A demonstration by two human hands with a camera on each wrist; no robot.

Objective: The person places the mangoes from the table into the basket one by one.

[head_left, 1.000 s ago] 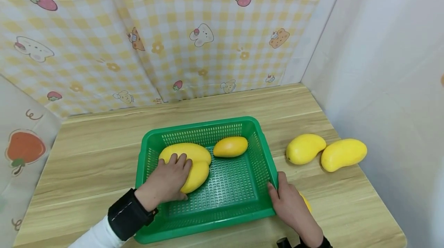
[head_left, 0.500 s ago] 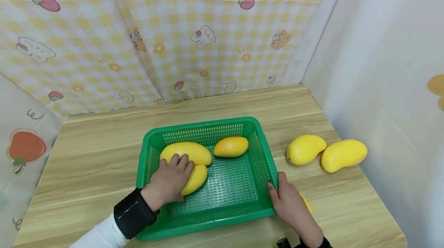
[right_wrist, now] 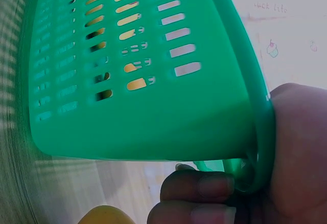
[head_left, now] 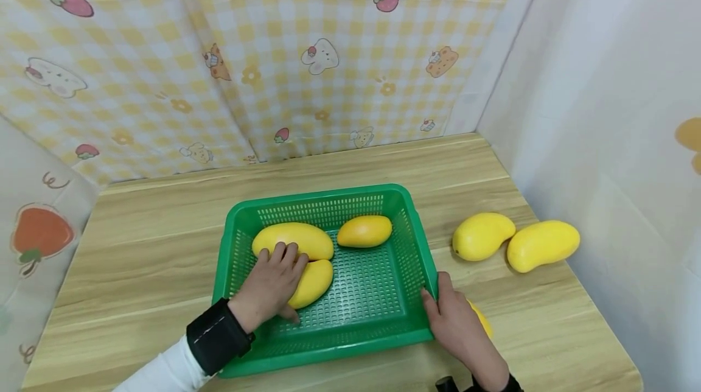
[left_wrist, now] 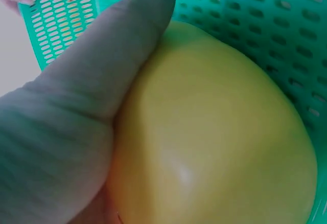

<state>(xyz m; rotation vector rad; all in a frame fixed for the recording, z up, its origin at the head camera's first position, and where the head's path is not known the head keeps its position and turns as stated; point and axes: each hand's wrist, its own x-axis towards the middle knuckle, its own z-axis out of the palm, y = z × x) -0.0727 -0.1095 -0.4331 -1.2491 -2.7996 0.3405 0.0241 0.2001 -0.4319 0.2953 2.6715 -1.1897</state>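
In the head view, my left hand [head_left: 268, 288] is inside the green plastic basket [head_left: 328, 353], gripping a yellow mango [head_left: 314, 283] near its left end. The left wrist view shows the thumb lying along this mango [left_wrist: 219, 127]; the other fingers are mostly hidden there. Just behind it lies another yellow mango [head_left: 298, 237], close to my fingertips. A smaller orange-yellow mango [head_left: 364, 231] sits at the back right of the basket. My right hand [head_left: 460, 319] holds the basket's right rim near the front corner, with fingers curled under the rim [right_wrist: 263, 127] in the right wrist view.
Two yellow mangoes, one nearer [head_left: 482, 236] and one farther right [head_left: 543, 245], lie on the wooden table [head_left: 164, 227] right of the basket. Another mango [head_left: 482, 319] is mostly hidden behind my right hand. A patterned curtain [head_left: 339, 94] hangs behind the table.
The mango in my left hand has come forward off the mango behind it, then shifted slightly right. My right hand stays on the rim, and the basket has barely moved.
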